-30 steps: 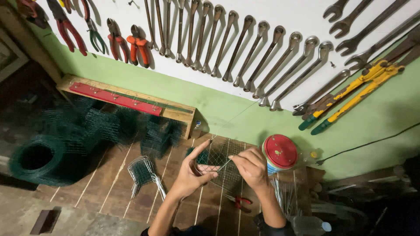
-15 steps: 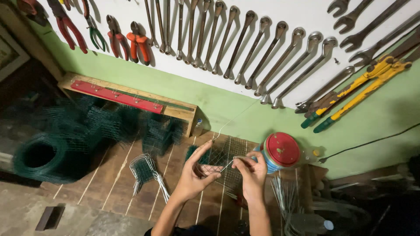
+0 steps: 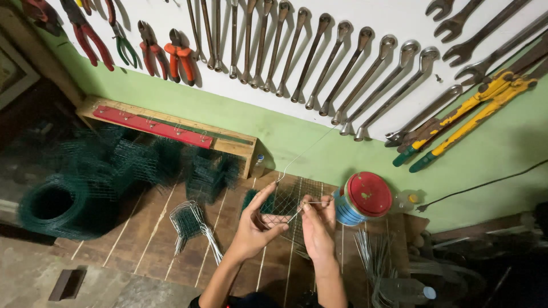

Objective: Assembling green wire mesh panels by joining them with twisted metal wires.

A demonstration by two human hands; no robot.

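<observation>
My left hand [image 3: 255, 223] holds the near edge of a small piece of green wire mesh [image 3: 285, 201] lying on the wooden bench [image 3: 148, 239], thumb and fingers spread around it. My right hand [image 3: 317, 225] pinches a thin bare wire [image 3: 302, 155] between thumb and forefinger at the mesh. The wire bends at the mesh and rises up toward the wall. Both hands sit close together over the mesh.
A tin with a red lid [image 3: 362, 197] stands right of my hands. A bundle of bent wire pieces [image 3: 193, 223] lies to the left, straight wires [image 3: 371, 256] to the right. Mesh rolls [image 3: 54, 204] and stacked mesh pieces [image 3: 208, 171] sit left. Spanners [image 3: 319, 63], pliers [image 3: 180, 57] and bolt cutters [image 3: 468, 114] hang on the wall.
My hands have stayed over the mesh; the right hand has shifted slightly while working the wire, and the long wire end now points up toward the wall.
</observation>
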